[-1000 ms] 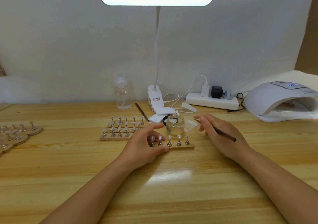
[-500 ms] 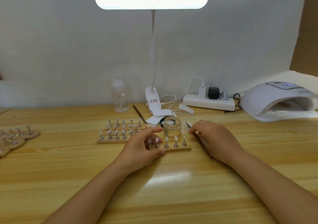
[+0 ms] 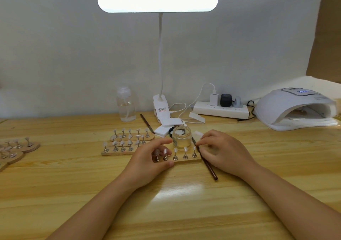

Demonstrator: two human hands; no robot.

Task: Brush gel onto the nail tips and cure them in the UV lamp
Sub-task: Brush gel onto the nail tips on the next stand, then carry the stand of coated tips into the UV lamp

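Left hand (image 3: 147, 163) pinches wooden strip (image 3: 186, 161) of nail tips (image 3: 185, 149), in front of gel jar (image 3: 181, 137). Right hand (image 3: 224, 152) curled over brush (image 3: 207, 163) — grip unclear. Likely mid-brushing; next, carry strip to UV lamp (image 3: 295, 109), well apart — keep level.

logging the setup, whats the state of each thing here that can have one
desk lamp: on
UV lamp: display lit
glass jar: open, upright
brush: lying on the table, handle bare
wooden strip: flat, five nail tips standing
left hand: grips the strip's left end
right hand: fingers curled over the brush
plastic bottle: upright, capped
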